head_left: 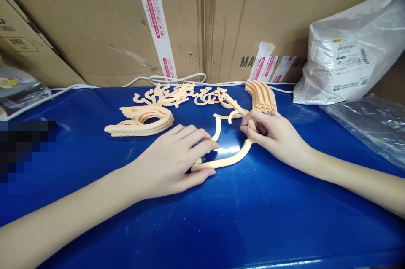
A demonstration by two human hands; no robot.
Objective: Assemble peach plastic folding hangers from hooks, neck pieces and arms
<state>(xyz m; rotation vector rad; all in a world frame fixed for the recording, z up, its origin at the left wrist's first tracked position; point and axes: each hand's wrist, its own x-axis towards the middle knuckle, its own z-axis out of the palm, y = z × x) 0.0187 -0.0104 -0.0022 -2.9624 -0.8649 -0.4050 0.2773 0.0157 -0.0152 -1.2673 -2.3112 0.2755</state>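
My left hand (183, 159) holds the left end of a beige curved hanger piece (226, 162) between thumb and fingers, just above the blue table. The piece bends up to the right, its far end meeting the fingers of my right hand (268, 132). That hand pinches a short beige part (252, 125) close to this end; its fingers partly hide the joint. Another curved strip (217, 129) rises from behind my left fingertips. Beyond my right fingers lie a straight beige bar (234, 103) and a small hook (232, 116).
A stack of folded beige hangers (142, 123) lies on the left of the blue table (202, 227). Behind are loose hooks (177, 94) and a stack of curved arms (261, 96). Cardboard boxes (110, 28), a white cable (126, 81) and a white plastic bag (348, 58) border the back.
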